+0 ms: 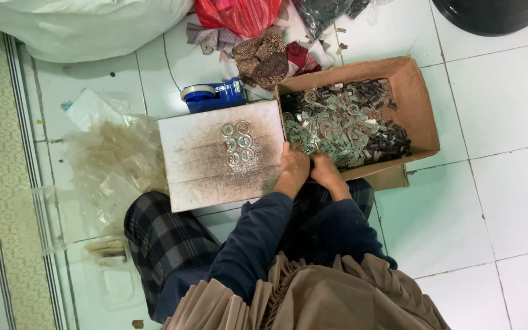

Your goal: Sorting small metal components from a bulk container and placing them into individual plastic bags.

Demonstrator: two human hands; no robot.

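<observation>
While the fingers of both hands are curled together over something too small to make out, the left hand [293, 168] and right hand [325, 170] meet knuckle to knuckle at the near edge of an open cardboard box [420, 104]; whether they pinch a piece cannot be told. The box holds a heap of small pale round pieces and dark bits [349, 122]. Just left of the hands lies a flat, smudged white board [197, 165] carrying six round pieces [238, 142] set in two short columns. Behind the board stands a blue tape dispenser [215, 95], with fabric scraps [264, 58] beyond it. Clear plastic bags [108, 162] lie on the white tiled floor [502, 201] to the left.
</observation>
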